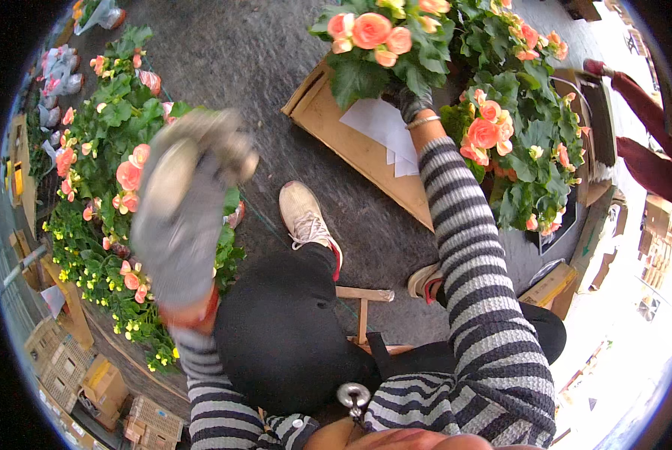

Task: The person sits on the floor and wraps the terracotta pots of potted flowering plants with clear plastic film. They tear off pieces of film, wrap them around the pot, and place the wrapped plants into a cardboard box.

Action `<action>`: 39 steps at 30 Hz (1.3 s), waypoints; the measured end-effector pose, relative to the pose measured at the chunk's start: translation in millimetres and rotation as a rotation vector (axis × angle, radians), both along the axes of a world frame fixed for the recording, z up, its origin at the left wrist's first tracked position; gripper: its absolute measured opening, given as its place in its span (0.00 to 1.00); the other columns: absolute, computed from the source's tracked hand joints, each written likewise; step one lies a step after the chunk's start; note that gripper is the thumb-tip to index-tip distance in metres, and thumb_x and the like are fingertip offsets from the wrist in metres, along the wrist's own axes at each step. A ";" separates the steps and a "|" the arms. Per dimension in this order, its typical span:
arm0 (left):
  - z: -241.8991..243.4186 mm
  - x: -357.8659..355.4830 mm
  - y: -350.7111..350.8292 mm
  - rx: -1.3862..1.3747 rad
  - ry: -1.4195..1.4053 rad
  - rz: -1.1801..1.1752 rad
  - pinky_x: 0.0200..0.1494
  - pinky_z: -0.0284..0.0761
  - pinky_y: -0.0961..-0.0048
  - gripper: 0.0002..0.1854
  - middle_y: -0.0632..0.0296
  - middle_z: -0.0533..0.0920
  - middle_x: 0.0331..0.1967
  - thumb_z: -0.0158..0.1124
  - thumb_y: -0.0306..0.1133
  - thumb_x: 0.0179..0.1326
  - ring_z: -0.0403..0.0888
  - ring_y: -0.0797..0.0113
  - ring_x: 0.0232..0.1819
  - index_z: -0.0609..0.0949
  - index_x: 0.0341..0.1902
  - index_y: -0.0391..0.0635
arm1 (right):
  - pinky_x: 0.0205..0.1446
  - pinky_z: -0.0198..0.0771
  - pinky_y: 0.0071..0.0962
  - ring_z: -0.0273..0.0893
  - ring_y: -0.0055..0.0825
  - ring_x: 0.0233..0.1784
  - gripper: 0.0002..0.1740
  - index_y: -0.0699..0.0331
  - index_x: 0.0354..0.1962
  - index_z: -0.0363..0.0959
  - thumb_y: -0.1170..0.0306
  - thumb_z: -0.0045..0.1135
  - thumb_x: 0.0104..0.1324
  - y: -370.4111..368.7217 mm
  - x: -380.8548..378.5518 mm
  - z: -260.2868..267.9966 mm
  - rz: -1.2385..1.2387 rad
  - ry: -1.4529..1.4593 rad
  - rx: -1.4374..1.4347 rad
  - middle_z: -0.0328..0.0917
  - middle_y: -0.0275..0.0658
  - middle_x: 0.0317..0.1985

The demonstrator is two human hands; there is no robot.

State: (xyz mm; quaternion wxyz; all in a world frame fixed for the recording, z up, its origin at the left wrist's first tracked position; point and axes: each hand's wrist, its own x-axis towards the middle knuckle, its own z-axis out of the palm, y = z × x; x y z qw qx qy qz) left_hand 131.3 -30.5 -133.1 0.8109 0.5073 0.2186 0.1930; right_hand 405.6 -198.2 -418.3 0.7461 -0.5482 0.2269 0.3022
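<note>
My left hand [192, 174], in a grey and beige work glove, is blurred by motion. It is raised in front of the left group of orange-flowered begonia plants [116, 107], and whether its curled fingers hold anything is unclear. My right hand [414, 104], in a dark glove, reaches away from me over a cardboard box [364, 163]. It grips a begonia plant [378, 42] with peach-orange blooms from below; the leaves cover the fingers and pot. White paper sheets [383, 129] lie on the cardboard beneath this hand.
More begonias [515, 135] stand close by my right forearm. A wooden stool [363, 312] is under me. Small yellow-flowered plants [94, 275], plastic crates [60, 360] and cartons [104, 388] line the left. Wrapped pots [60, 73] sit farther left. Dark maroon sleeves or limbs of a person [645, 112] show at right.
</note>
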 end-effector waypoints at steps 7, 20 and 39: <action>-166.8 55.0 -4.9 0.509 0.364 -0.368 0.63 0.66 0.64 0.30 0.56 0.72 0.61 0.64 0.39 0.60 0.70 0.63 0.61 0.68 0.65 0.43 | 0.60 0.65 0.47 0.70 0.46 0.57 0.33 0.57 0.52 0.71 0.51 0.63 0.51 -36.8 -51.9 81.4 0.920 -0.683 -0.706 0.74 0.47 0.52; -204.2 35.1 17.8 0.805 0.167 -0.008 0.65 0.64 0.62 0.25 0.55 0.71 0.62 0.63 0.28 0.59 0.69 0.61 0.62 0.72 0.61 0.40 | 0.54 0.69 0.38 0.76 0.44 0.50 0.31 0.66 0.56 0.67 0.54 0.59 0.63 -70.8 -135.0 129.6 0.717 -0.769 -0.145 0.78 0.51 0.46; -232.2 -9.2 -0.8 0.715 0.103 0.280 0.63 0.67 0.63 0.33 0.58 0.75 0.56 0.66 0.22 0.54 0.73 0.67 0.53 0.69 0.65 0.43 | 0.45 0.77 0.40 0.82 0.44 0.43 0.14 0.57 0.40 0.81 0.66 0.52 0.59 -168.9 -184.0 17.9 1.146 -0.484 -1.250 0.82 0.48 0.37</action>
